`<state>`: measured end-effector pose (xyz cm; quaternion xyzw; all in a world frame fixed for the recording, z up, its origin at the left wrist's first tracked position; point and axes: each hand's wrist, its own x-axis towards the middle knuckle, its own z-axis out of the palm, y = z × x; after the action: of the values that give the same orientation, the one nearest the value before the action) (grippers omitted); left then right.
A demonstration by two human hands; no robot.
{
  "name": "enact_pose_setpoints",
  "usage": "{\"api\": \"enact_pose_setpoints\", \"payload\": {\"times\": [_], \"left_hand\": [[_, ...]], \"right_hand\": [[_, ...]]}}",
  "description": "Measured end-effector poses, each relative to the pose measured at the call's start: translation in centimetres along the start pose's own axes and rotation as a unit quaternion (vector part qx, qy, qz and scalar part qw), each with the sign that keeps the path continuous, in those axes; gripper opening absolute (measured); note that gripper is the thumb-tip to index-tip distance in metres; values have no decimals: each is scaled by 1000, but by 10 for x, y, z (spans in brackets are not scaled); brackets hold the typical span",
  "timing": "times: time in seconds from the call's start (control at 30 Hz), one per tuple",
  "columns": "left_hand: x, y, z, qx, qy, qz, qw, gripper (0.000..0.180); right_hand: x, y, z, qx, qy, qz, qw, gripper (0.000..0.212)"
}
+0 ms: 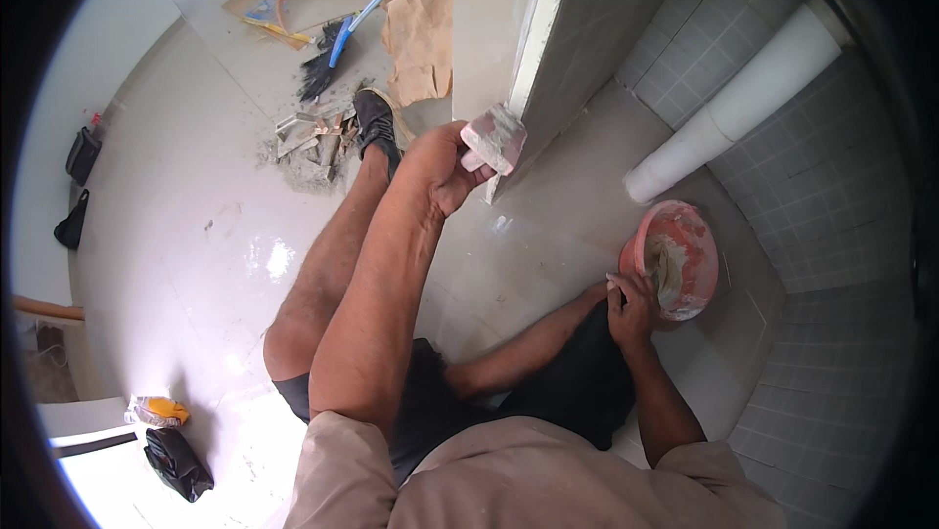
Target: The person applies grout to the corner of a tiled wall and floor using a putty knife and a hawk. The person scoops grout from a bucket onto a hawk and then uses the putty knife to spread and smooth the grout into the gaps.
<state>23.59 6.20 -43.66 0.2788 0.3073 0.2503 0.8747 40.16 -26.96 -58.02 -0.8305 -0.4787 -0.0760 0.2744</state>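
Observation:
My left hand (456, 182) reaches forward, its fingers closed around a small pinkish float (496, 141) smeared with grey paste. The float is right by the lower part of a narrow wall edge (533, 50) coated with pale filler. My right hand (634, 312) lies over my right knee, fingers loosely bent and a little apart, with nothing visible in them. Just beyond it stands a red bucket (708, 260) holding pale wet paste, its inside walls caked with the same stuff.
A thick white pipe (719, 109) slants along the tiled wall (812, 167) on the right. Rubble (318, 143) lies by my left shoe, near a black brush with a blue handle (342, 38) and torn brown cardboard (419, 35). Black bags (178, 462) lie at the left.

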Motion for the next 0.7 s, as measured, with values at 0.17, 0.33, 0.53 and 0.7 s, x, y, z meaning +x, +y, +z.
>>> {"api": "enact_pose_setpoints", "payload": {"times": [0.17, 0.33, 0.53, 0.7], "left_hand": [[-16, 29, 10, 46, -61, 55, 996, 27], [-74, 84, 92, -7, -167, 204, 964, 36], [-79, 132, 124, 379, -80, 664, 640, 35], [-74, 163, 161, 427, -5, 806, 409, 40]], "right_hand": [[-6, 2, 9, 10, -11, 21, 1000, 20], [-6, 19, -4, -29, 19, 6, 999, 20], [-8, 2, -2, -13, -5, 27, 1000, 17], [-5, -2, -5, -21, 26, 6, 999, 16]]}}
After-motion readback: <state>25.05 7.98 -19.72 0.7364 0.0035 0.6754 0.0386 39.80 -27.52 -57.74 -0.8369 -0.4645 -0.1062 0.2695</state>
